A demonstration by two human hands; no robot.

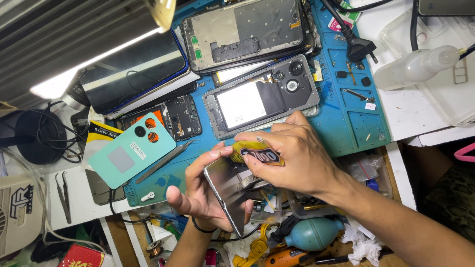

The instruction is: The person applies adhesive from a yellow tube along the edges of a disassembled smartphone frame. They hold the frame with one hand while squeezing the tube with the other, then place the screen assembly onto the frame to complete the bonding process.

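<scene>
Your far side is blocked: open phone frame (pixel 261 101) sits just beyond the hands, another chassis (pixel 245 32) behind it. On the left the teal back cover (pixel 131 149) and tweezers (pixel 163 160) crowd the mat (pixel 346 123). Near edge is tool clutter with a blower bulb (pixel 314 233). Only free strip: bare mat right of the frame, before the plug (pixel 358 48).

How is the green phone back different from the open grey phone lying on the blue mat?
The green phone back is a closed mint cover with round camera holes and a grey square patch; the open grey phone shows its insides, with a shiny rectangular panel and round camera parts. The green phone back lies at the left edge of the blue mat; the open grey phone lies mid-mat, just above the right hand. Both lie flat and tilted.
</scene>
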